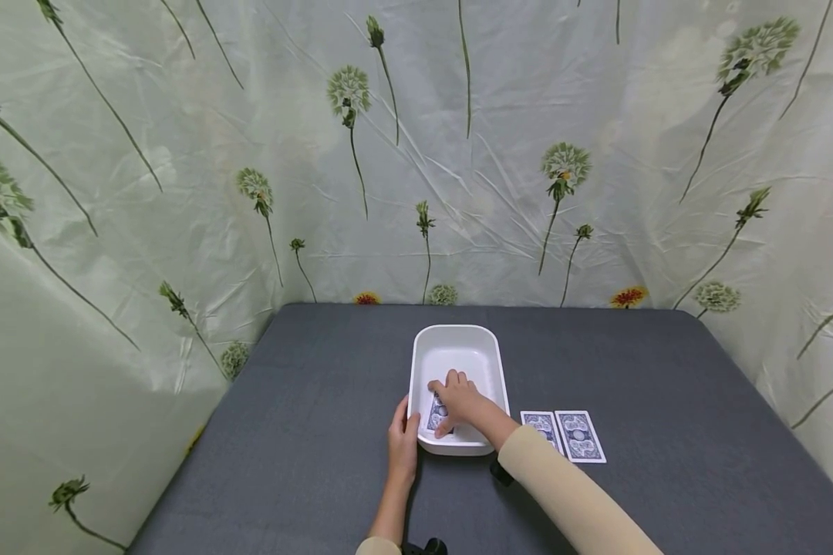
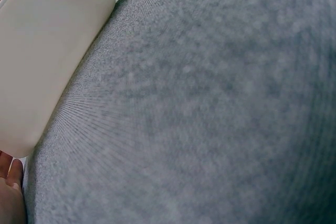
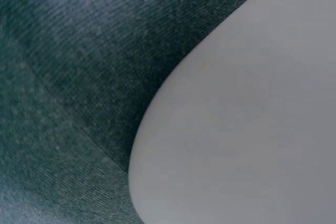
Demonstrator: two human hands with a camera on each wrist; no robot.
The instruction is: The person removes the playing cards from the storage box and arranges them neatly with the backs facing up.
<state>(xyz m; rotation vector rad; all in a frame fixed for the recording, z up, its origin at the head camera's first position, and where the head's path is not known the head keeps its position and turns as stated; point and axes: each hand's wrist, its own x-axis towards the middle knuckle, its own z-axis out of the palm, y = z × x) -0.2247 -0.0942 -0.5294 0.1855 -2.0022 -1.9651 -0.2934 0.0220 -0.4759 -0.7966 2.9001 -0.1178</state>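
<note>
A white rectangular tray [image 1: 462,362] with raised walls stands on the dark grey table, its outer side also filling part of the left wrist view. At its near left corner, my left hand [image 1: 403,447] grips the wall. My right hand [image 1: 460,402] reaches inside and holds a blue-backed playing card [image 1: 436,415] between thumb and fingers, low over the tray's floor; the hand covers part of the card. Right of the tray, two more blue-backed cards lie face down side by side, the right card [image 1: 580,437] in full view and the left card [image 1: 539,423] partly behind my sleeve.
The grey cloth-covered table [image 1: 305,432] extends around the tray on every side. Behind it and to both sides hangs a pale curtain [image 1: 403,169] printed with dandelions. In the right wrist view the tray's white outer wall [image 3: 236,119] fills the right half.
</note>
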